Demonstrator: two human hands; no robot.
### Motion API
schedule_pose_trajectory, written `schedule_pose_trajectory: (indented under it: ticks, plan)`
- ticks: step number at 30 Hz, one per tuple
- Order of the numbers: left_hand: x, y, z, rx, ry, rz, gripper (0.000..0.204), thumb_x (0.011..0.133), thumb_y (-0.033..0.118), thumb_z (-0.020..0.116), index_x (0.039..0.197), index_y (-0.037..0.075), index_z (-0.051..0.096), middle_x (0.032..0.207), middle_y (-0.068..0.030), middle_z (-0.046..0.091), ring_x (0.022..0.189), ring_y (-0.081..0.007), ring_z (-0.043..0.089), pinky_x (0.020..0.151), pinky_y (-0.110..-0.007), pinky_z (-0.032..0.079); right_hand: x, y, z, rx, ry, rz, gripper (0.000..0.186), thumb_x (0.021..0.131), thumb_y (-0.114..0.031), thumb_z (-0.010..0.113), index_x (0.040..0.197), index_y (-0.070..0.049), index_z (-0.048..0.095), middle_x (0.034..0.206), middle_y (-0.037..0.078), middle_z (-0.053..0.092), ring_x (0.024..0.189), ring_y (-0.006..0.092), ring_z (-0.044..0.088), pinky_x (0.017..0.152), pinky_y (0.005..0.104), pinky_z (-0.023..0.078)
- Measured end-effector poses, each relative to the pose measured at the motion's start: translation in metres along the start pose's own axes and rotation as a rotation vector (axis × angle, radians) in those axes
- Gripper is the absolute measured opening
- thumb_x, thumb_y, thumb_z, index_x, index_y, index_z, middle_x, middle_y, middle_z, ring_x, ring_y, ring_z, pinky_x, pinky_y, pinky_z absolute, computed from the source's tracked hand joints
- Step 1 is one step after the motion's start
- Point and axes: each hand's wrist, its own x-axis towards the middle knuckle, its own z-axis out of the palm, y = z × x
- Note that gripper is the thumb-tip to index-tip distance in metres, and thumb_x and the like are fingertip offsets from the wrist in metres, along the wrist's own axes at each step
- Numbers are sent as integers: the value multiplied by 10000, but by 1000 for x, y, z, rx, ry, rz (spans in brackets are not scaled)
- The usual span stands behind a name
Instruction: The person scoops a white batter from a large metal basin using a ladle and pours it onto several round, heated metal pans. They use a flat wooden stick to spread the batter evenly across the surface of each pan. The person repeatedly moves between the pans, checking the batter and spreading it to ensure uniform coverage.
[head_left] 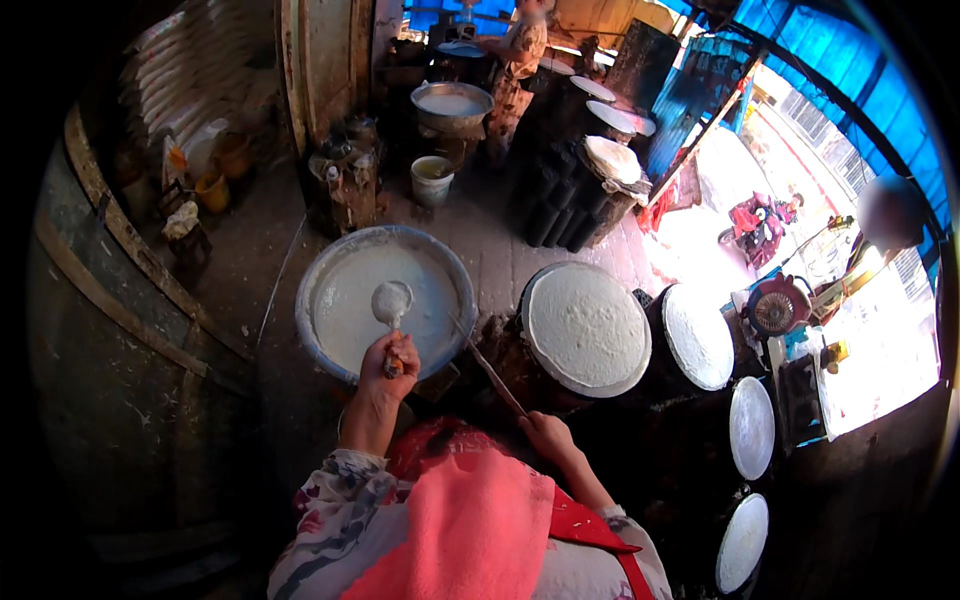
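My left hand [388, 370] is closed round the handle of a ladle [391, 300]. The ladle's bowl, coated in white batter, is over a wide round basin [466, 285] of the same white batter. My right hand [550, 438] grips a long thin stick [497, 383], slanting up and left so that its far end reaches the basin's right side. Just beyond the stick, a large round griddle [587, 330] carries a spread white layer with a rough surface. To its right a second round griddle [697, 337] is also covered in white.
Two more white-topped rounds [751, 428] curve down my right side. Behind stand a white bucket [432, 181], another basin [452, 101] and stacked dark cylinders [562, 200] below further rounds. One person [522, 50] is at the back, another [880, 240] at right near a round fan [778, 306].
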Motion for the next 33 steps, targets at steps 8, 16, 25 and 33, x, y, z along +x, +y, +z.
schedule_pose_trajectory:
  ticks: [8, 16, 25, 33]
  plan:
    - [-14, -2, -10, 10, -43, 14, 163, 922, 158, 499, 892, 4, 455, 587, 23, 467, 517, -88, 489, 505, -227, 420, 29, -10, 25, -223, -175, -147, 360, 938, -326, 389, 855, -55, 612, 810, 187, 644, 764, 385, 625, 662, 502, 489]
    - [-17, 8, -10, 69, -44, 66, 174, 925, 176, 502, 867, 13, 482, 595, 28, 468, 518, -80, 496, 504, -230, 421, 26, -12, 40, -332, -224, -300, 326, 903, -344, 453, 821, -70, 609, 777, 161, 638, 741, 362, 641, 597, 485, 509]
    - [-7, 6, -7, 88, -55, 58, 194, 929, 192, 504, 854, 14, 488, 597, 36, 463, 518, -74, 496, 507, -226, 426, 20, -2, 50, -300, -187, -250, 297, 885, -330, 469, 811, -78, 607, 793, 130, 633, 692, 347, 646, 577, 460, 522]
    - [-5, 2, -6, 81, -42, 40, 188, 925, 187, 517, 863, 14, 480, 603, 33, 466, 518, -73, 497, 497, -226, 427, 15, -6, 44, -249, -216, -199, 323, 912, -294, 453, 846, -35, 635, 815, 170, 654, 784, 349, 647, 647, 464, 517]
